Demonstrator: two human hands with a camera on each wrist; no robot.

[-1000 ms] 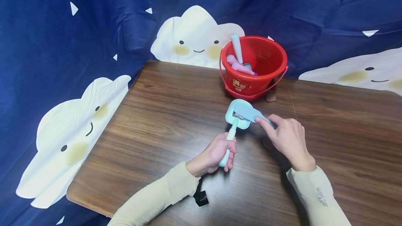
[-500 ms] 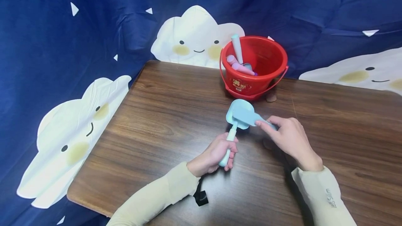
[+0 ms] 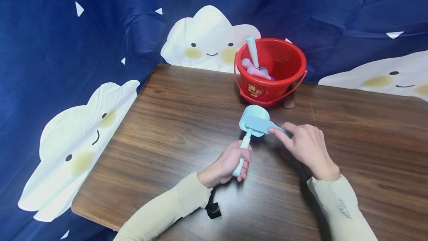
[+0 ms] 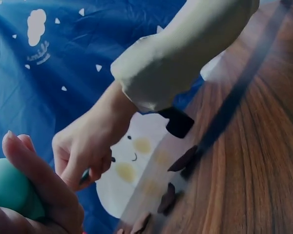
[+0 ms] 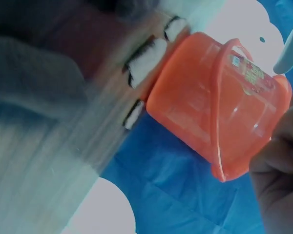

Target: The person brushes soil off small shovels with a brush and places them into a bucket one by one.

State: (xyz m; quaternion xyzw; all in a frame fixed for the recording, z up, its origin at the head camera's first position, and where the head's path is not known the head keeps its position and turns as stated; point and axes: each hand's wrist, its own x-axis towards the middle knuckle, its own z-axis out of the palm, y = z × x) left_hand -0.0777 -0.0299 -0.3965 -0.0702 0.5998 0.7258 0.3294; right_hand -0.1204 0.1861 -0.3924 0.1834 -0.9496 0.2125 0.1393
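In the head view, my left hand (image 3: 232, 163) grips the pale-blue handle of a small toy shovel (image 3: 249, 110), its square scoop pointing away. The rounded end of that handle also shows in the left wrist view, inside the curled left hand (image 4: 49, 195). My right hand (image 3: 307, 146) pinches the thin handle of a light-blue, flat-headed tool (image 3: 259, 124) that looks like a spatula. Its head lies across the scoop, covering part of it; whether they touch, I cannot tell. What lies under the flat head is hidden.
A red bucket (image 3: 274, 90) stands beyond the scoop, with white, pink and purple toy handles (image 3: 252, 51) in it. A flat brownish piece (image 3: 289, 103) lies by its base. Several such pieces (image 5: 146, 61) show in the right wrist view. Blue cloud-printed cloth hangs behind the wooden table (image 3: 160, 140).
The flat tool has shifted slightly left and toward me across the scoop. Grey stuff seen beneath it a second ago is now covered. Both hands keep their holds.
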